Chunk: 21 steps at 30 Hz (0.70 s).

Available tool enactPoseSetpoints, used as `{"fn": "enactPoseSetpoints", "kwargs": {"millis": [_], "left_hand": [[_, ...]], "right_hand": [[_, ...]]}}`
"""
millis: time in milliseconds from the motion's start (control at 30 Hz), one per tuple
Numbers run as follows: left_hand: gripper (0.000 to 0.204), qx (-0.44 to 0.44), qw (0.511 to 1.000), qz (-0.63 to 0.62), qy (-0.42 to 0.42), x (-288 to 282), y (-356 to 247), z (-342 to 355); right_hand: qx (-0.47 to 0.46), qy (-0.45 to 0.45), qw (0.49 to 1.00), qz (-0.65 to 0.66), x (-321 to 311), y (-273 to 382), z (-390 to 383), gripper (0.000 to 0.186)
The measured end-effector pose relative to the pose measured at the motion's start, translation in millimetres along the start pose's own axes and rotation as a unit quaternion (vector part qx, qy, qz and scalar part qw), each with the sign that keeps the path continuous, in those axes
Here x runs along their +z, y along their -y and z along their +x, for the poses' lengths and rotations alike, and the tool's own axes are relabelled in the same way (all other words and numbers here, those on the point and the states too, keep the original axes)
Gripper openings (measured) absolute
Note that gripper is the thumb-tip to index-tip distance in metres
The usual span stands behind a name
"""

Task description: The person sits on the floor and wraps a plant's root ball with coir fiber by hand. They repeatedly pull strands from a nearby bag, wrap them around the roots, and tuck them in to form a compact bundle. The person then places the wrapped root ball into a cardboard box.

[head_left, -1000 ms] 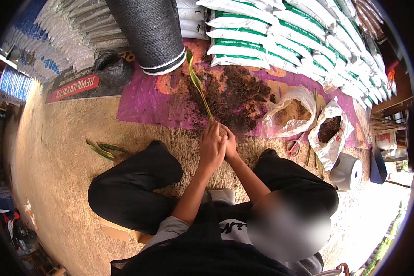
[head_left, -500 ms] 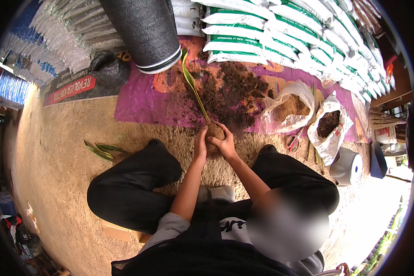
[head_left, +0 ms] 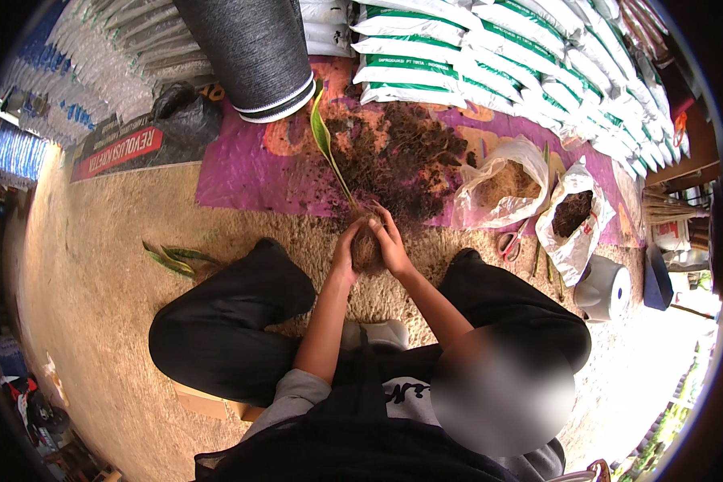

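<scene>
Here, brown fibrous ball (head_left: 368, 251) cupped between left hand (head_left: 343, 255) and right hand (head_left: 393, 251), fingers (head_left: 390, 230) curved against its sides, yellow-edged leaf (head_left: 322, 135) extending past the fingertips, dark soil (head_left: 416, 145) farther beyond them

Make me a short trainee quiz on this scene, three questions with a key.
1. What do the left hand and right hand cup between them?
2. True or false: the red-handled metal scissors lie to the right of both hands.
3. Which holds darker material: the left open white plastic bag or the right open white plastic bag?

Key: 1. The round brown fibrous ball at the base of the long yellow-edged green leaf. 2. True. 3. The right bag.
</scene>
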<state>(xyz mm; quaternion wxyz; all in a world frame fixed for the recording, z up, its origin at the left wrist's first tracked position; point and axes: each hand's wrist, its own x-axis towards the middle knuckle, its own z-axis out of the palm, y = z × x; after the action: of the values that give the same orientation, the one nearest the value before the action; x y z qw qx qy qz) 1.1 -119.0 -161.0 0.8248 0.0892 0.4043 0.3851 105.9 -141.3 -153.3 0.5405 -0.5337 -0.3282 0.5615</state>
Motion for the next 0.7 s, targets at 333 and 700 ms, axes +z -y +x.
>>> {"fn": "enactPoseSetpoints", "kwargs": {"millis": [333,700], "left_hand": [[0.037,-0.011,0.989,-0.106,0.098,12,-13,-2],[0.051,-0.001,0.996,-0.043,0.073,18,-6,-12]], "right_hand": [[-0.418,-0.068,0.821,-0.383,-3,67,-23,0.038],[-0.171,0.001,0.967,-0.188,5,42,-11,0.045]]}}
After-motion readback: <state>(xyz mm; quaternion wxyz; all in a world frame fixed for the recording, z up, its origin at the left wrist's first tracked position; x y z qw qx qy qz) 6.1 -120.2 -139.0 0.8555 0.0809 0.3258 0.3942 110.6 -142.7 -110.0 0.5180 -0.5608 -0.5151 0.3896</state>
